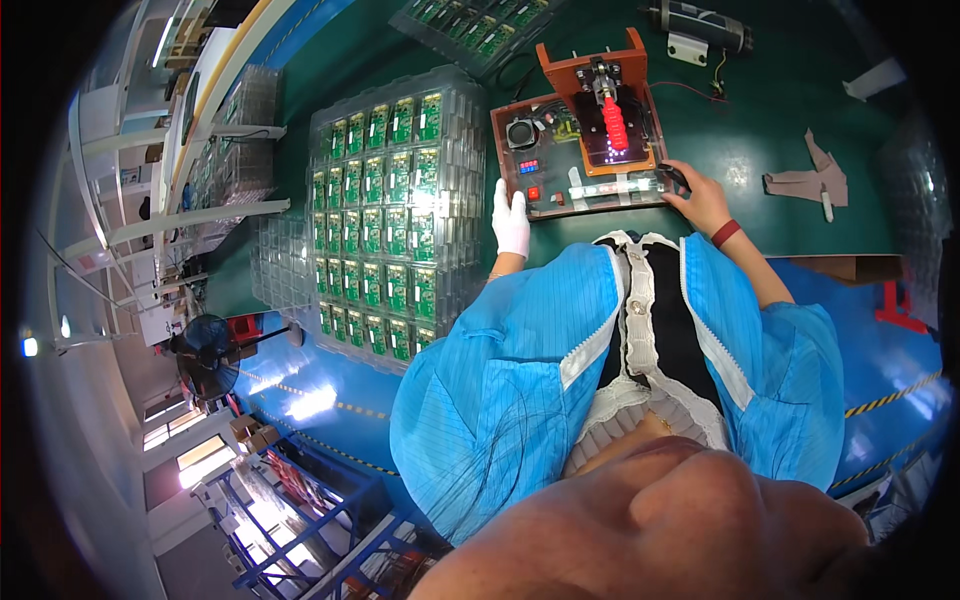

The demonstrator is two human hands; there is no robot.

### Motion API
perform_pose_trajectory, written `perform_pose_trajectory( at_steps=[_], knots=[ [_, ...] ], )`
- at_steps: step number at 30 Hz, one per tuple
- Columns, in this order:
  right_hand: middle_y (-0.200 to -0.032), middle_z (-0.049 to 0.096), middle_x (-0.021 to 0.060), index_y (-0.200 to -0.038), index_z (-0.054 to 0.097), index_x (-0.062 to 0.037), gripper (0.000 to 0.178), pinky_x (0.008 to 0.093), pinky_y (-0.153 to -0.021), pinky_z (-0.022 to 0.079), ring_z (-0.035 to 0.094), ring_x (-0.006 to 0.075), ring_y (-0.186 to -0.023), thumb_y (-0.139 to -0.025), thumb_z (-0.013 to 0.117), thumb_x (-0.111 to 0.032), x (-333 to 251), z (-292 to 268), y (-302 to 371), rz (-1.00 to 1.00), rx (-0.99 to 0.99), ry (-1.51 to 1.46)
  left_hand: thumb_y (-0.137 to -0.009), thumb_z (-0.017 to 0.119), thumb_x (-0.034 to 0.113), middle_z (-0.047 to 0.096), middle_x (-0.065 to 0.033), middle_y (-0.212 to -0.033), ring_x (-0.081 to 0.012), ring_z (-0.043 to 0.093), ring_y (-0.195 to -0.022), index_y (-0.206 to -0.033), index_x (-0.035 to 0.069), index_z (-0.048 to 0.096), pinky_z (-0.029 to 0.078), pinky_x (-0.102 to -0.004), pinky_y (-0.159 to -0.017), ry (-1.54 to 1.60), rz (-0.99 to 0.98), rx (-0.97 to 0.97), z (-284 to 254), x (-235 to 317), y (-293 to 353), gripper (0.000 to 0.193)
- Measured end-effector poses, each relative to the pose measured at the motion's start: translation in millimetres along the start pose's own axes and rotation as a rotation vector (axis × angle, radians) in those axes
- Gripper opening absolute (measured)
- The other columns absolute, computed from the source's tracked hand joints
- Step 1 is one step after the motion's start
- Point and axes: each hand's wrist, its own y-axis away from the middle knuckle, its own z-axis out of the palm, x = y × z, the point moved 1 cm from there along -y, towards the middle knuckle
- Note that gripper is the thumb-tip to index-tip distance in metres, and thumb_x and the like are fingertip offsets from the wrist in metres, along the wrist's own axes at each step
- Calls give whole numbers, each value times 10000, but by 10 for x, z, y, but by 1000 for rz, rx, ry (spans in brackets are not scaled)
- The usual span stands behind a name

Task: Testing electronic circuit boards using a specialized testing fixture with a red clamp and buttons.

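Note:
A test fixture with a clear-topped, brown-edged box stands on the green table in front of me. Its upright orange-brown bracket carries a toggle clamp with a red handle. My left hand, in a white glove, rests against the box's left side with its fingers stretched out. At the right front corner is my right hand, bare, with a red band on the wrist. Its thumb and forefinger close around a small black object whose kind I cannot make out. Whatever sits under the clamp is hard to see.
Left of the fixture, clear plastic trays hold rows of green circuit boards. Another board tray lies farther back. A black cylindrical motor lies at the back right. A beige cloth piece is on the right.

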Motion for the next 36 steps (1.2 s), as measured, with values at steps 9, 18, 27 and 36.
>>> perform_pose_trajectory(
  at_steps=[9,18,27,36],
  knots=[
    [-853,664,-2,-1203,567,-170,533,293,-634,469,558,172,-623,-699,730,-111,-16,14,-50,12,3,-37,-926,477,159,402,-173,-1430,-263,415,-1303,-1387,-30,363,313,-304,-1071,-1,2,-14,0,21,8,511],
    [-870,700,47,-1118,612,-116,411,326,-638,488,615,240,-656,-719,711,-133,131,150,-81,147,46,-170,-927,477,158,376,-176,-1447,-259,396,-1318,-1398,-31,344,305,-306,-1076,53,-3,-30,6,1,-8,525],
    [-959,702,75,-1136,605,-92,406,351,-710,500,652,294,-776,-738,683,-109,11,-90,51,-28,-160,-152,-915,499,162,326,-190,-1472,-273,353,-1344,-1430,-32,267,294,-313,-1084,72,-57,-8,-23,129,0,597],
    [-981,697,69,-1144,615,-105,412,326,-721,497,644,255,-766,-739,690,-102,-4,-43,122,41,-103,-254,-901,525,160,295,-188,-1488,-273,328,-1356,-1444,-35,222,274,-312,-1095,36,-50,-103,-54,95,-62,652]
  ],
)
